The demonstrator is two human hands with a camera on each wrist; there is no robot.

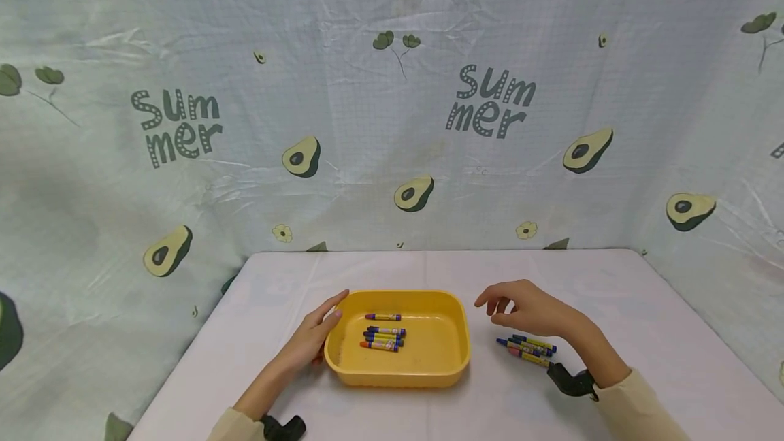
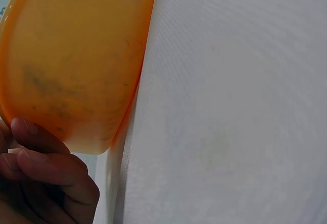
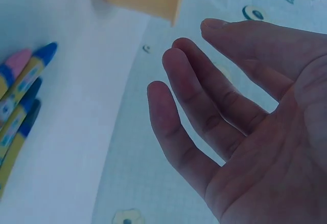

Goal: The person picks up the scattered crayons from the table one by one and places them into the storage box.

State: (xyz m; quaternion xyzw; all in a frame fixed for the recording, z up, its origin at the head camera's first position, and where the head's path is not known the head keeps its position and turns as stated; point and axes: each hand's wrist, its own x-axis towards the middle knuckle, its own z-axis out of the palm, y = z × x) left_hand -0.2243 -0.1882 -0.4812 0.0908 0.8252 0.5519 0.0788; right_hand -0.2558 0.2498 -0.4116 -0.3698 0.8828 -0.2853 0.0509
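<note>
A shallow yellow plastic tray (image 1: 422,378) sits on the table, with several crayons (image 1: 383,317) lying in its left half. At the tray's left side, my left hand (image 1: 309,340) holds the rim, thumb at the edge. The left wrist view shows curled fingers (image 2: 56,168) against the tray's translucent outer wall (image 2: 76,55). My right hand (image 1: 528,306) hovers to the right of the tray, fingers loosely bent and nothing between them. Below that hand lies a small bunch of crayons (image 1: 528,348); their blue, pink and dark tips show in the right wrist view.
A white cloth covers the table (image 1: 367,267). Behind it and along both sides hangs a pale curtain (image 1: 355,101) printed with avocados and lettering. Each wrist wears a black strap-on device (image 1: 571,381).
</note>
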